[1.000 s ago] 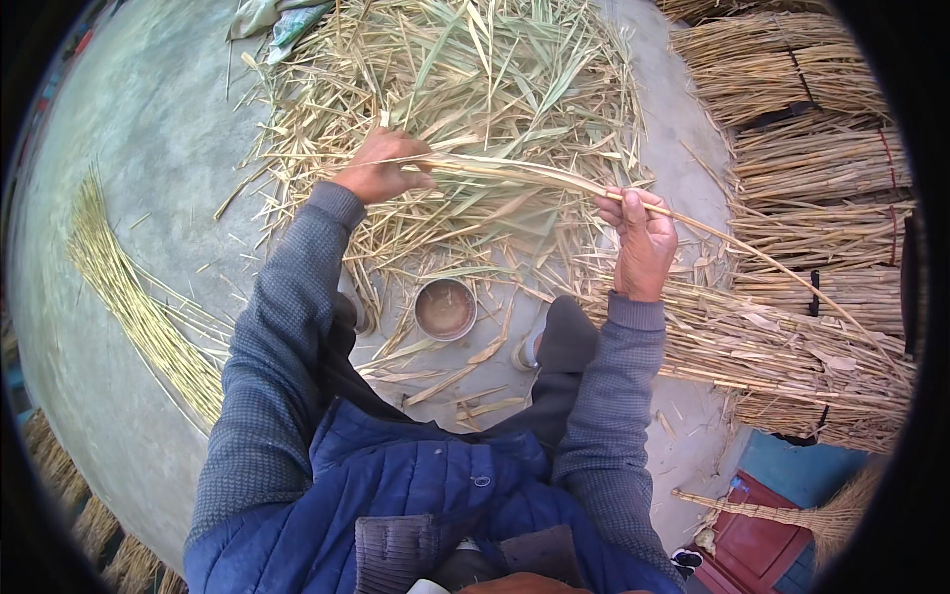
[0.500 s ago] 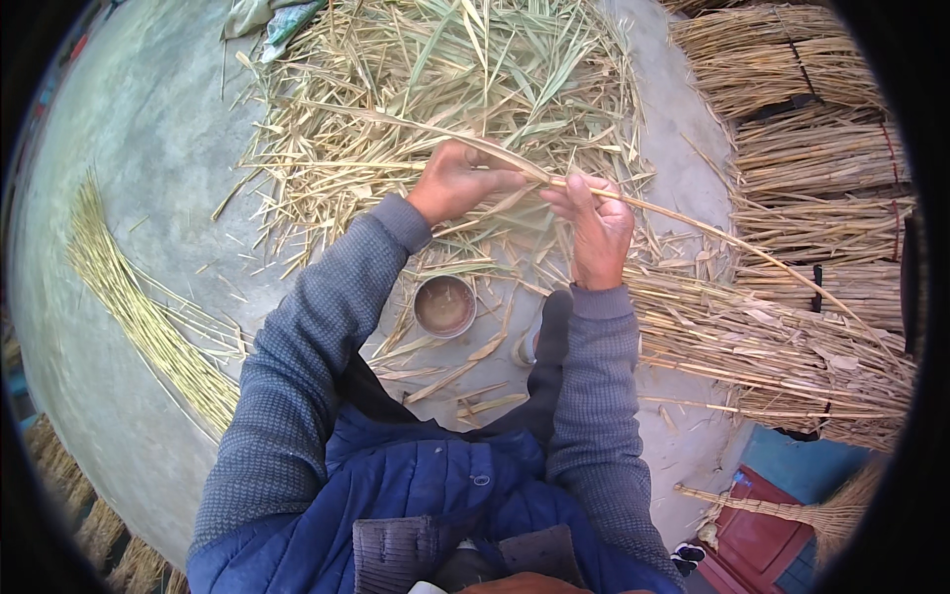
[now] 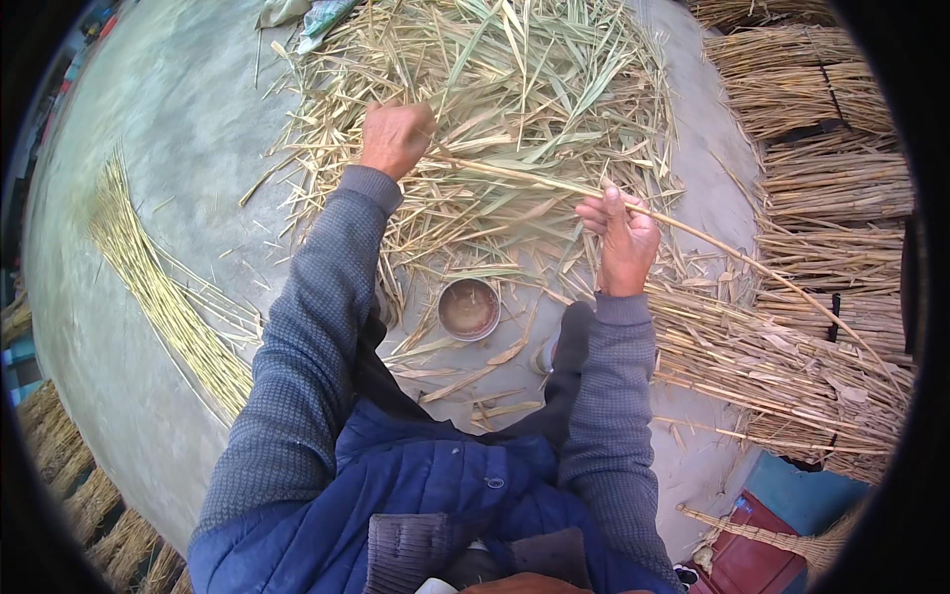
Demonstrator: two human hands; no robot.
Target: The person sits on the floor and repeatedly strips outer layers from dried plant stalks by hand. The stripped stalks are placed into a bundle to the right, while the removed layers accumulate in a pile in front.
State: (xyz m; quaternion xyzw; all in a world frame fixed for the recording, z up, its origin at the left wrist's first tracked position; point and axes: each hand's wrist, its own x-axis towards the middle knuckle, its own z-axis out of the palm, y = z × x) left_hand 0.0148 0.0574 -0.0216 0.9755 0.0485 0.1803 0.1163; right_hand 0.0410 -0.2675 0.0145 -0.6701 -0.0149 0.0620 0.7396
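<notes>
One long stalk [image 3: 693, 231] sits pinched in the right hand [image 3: 623, 238]; the left hand [image 3: 398, 137] curls near its left end, its grip unclear, over loose leaves [image 3: 574, 109].

A round bowl [image 3: 469, 309] with a pale rim and brownish inside stands on the grey floor [image 3: 188, 119], and crumpled grey and blue-green cloth [image 3: 323, 20] lies at the top edge, left of centre. At the lower right, a straw broom [image 3: 762, 536] overlaps a dark red object [image 3: 754, 571] beside a teal surface [image 3: 804, 490]. Brushy straw bundles [image 3: 94, 507] lie side by side in the lower left corner.
</notes>
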